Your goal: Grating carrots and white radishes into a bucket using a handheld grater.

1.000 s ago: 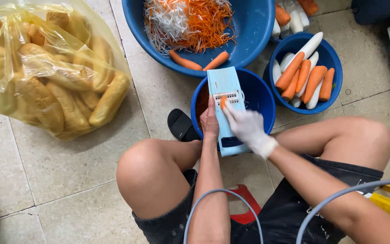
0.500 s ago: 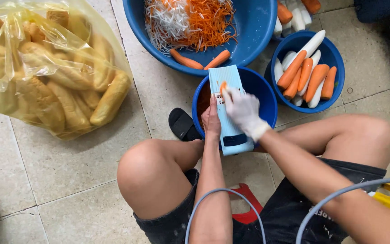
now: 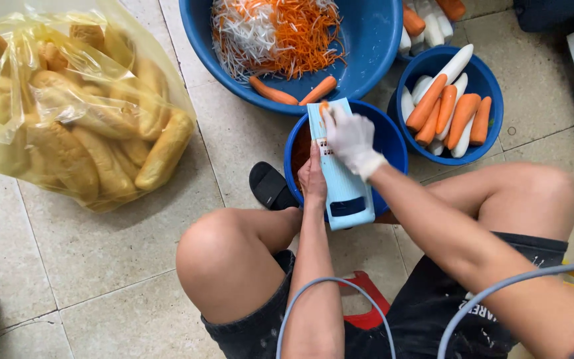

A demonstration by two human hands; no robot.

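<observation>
**Carrot pushed to the top of the slicer**

The gloved right hand (image 3: 348, 138) has slid up the pale blue slicer (image 3: 340, 166) since a second ago, fingers closed on a carrot stub (image 3: 324, 106) near its top edge. The left hand (image 3: 313, 179) grips the slicer's side, propped over the small blue bowl (image 3: 393, 143)

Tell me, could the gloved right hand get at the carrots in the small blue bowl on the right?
Probably yes. The right hand is pressing a carrot piece on the slicer, and the small bowl of carrots sits open just beside it, nothing between.
</observation>
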